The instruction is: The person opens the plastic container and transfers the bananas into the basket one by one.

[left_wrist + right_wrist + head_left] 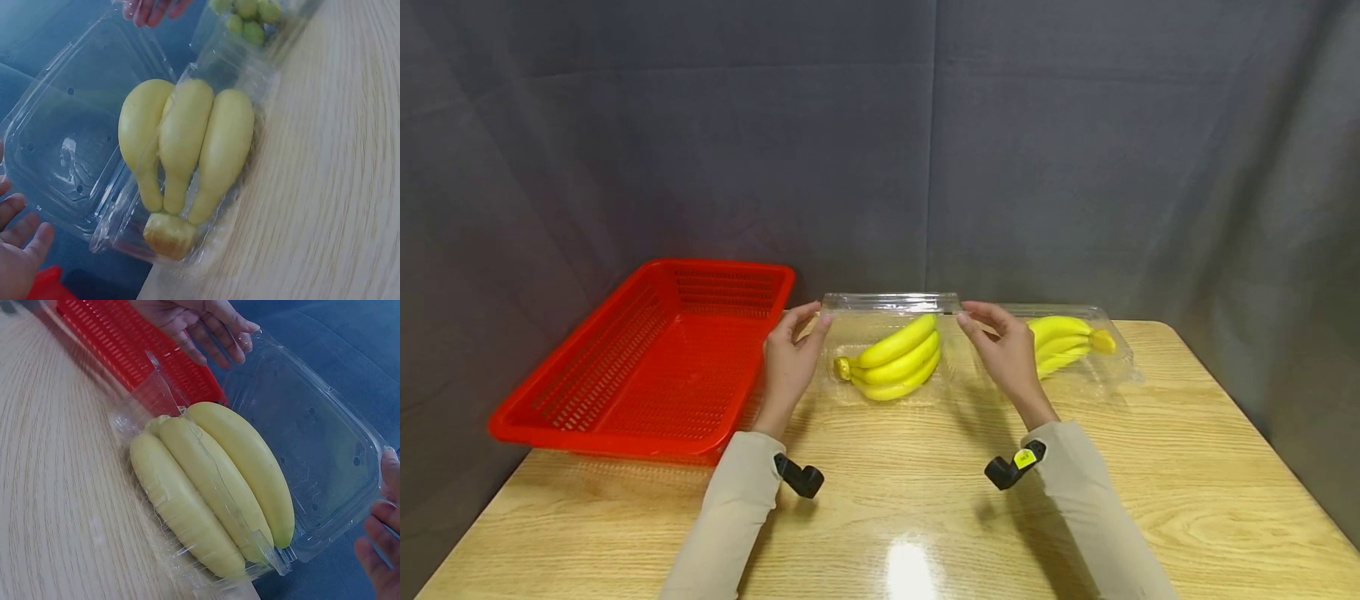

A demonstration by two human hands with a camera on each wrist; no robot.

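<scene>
A clear plastic clamshell box stands on the table with its lid raised. Inside its base lies a bunch of yellow bananas, stem end to the left. My left hand pinches the lid's left corner between thumb and fingers. At the opposite corner, my right hand pinches the lid's edge; in the right wrist view its fingertip presses on the rim. Through the transparent lid, the dark cloth behind shows in both wrist views.
To the left sits a red perforated plastic basket. Right of the raised lid, partly behind my right hand, is a second clear box with another bunch of bananas. A grey curtain hangs behind the wooden table.
</scene>
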